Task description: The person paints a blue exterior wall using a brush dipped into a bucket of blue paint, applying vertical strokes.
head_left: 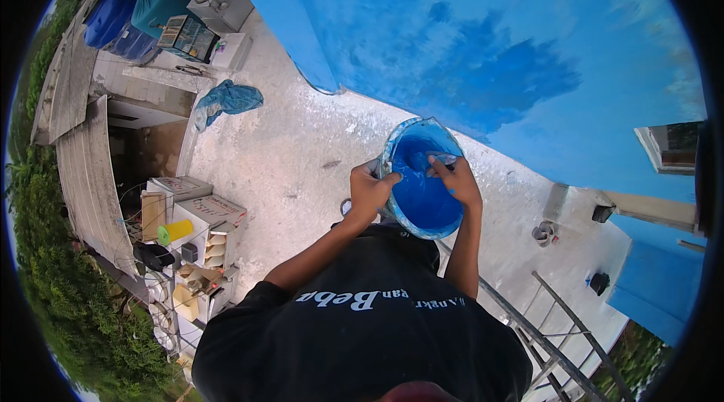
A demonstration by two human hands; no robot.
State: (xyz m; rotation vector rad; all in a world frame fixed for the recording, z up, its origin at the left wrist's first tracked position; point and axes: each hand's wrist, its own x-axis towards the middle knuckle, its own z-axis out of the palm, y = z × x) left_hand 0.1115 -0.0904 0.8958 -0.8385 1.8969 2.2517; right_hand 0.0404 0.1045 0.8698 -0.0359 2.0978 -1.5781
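A paint bucket (389, 145) holding bright blue paint (431, 202) is in front of my body, its pale rim smeared with blue. My left hand (369, 191) grips the rim on the near left side, thumb over the edge and fingers outside. Over the bucket's right part, my right hand (457, 180) is closed, its bent fingers pointing inward above the paint. A small dark piece shows by those fingers, too little of it to name. Beyond the bucket rises a wall (603, 32) in light blue with darker, uneven blue patches.
A metal ladder (550, 353) lies at the lower right, near a small pot (544, 234) on the pale floor (294, 153). A crumpled blue sheet (228, 102) lies far left. Boxes (215, 210) and clutter line the left edge, with a birdcage (188, 38) behind.
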